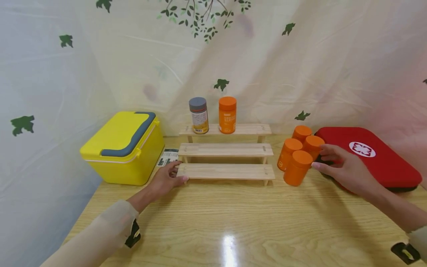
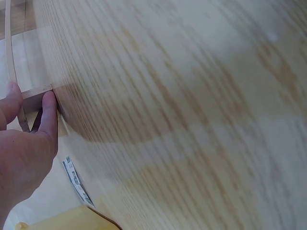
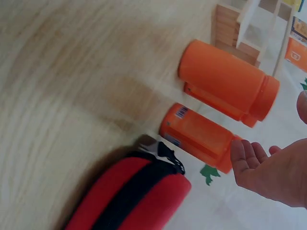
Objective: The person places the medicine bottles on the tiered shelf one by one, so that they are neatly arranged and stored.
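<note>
My left hand [image 1: 166,177] grips the left end of the bottom step of a three-step wooden rack [image 1: 227,171]. In the left wrist view the thumb and fingers [image 2: 49,103] pinch the board's end. My right hand [image 1: 348,168] is beside several orange bottles [image 1: 296,172] standing in a cluster right of the rack. Its fingers [image 3: 247,158] are extended near the lid of one orange bottle [image 3: 196,136]; whether they touch it I cannot tell. On the rack's top step stand a grey-lidded bottle [image 1: 199,115] and an orange bottle [image 1: 227,115].
A yellow box [image 1: 120,148] with a grey-blue handle sits left of the rack. Between them lies a printed card [image 1: 168,156]. To the right is a red case [image 1: 377,159] with a white cross emblem. A leaf-printed cloth [image 1: 283,66] hangs behind the wooden table [image 1: 213,218].
</note>
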{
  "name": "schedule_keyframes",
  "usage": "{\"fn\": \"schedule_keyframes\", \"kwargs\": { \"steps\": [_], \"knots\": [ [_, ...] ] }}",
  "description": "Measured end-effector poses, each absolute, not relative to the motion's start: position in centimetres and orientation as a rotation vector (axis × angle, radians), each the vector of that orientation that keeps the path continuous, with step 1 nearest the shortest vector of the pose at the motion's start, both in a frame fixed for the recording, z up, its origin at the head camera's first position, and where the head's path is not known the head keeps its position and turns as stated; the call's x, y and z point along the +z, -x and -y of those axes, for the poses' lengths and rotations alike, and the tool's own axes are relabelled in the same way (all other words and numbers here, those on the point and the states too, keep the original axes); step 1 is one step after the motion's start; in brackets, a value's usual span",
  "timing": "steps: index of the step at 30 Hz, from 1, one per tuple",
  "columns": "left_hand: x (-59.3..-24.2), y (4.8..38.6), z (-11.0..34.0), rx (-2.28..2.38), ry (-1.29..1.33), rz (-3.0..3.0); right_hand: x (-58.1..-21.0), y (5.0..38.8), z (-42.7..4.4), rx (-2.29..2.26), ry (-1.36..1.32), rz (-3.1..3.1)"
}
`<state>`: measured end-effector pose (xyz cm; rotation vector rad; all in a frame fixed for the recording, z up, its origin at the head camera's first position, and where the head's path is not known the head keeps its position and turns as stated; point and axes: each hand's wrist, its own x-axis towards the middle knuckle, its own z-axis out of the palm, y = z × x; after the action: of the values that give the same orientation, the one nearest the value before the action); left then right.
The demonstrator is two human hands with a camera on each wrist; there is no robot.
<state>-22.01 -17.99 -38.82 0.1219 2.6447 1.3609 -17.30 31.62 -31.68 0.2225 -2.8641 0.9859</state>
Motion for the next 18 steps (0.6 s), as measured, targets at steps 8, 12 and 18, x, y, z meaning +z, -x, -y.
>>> {"fn": "schedule_keyframes", "kwargs": {
  "steps": [8,12,18],
  "knots": [
    [-38.9,22.0,18.0,1.363,-0.125,-2.646,-33.4,17.4,-30.9,1.152,-0.232,2.831],
    [-38.9,22.0,17.9,1.360,-0.126,-2.650,-34.1,17.6,-30.4,1.187,-0.233,2.820],
    [-38.9,22.0,17.9,1.357,-0.117,-2.659,-34.6,17.8,-29.8,1.199,-0.221,2.805]
  ]
}}
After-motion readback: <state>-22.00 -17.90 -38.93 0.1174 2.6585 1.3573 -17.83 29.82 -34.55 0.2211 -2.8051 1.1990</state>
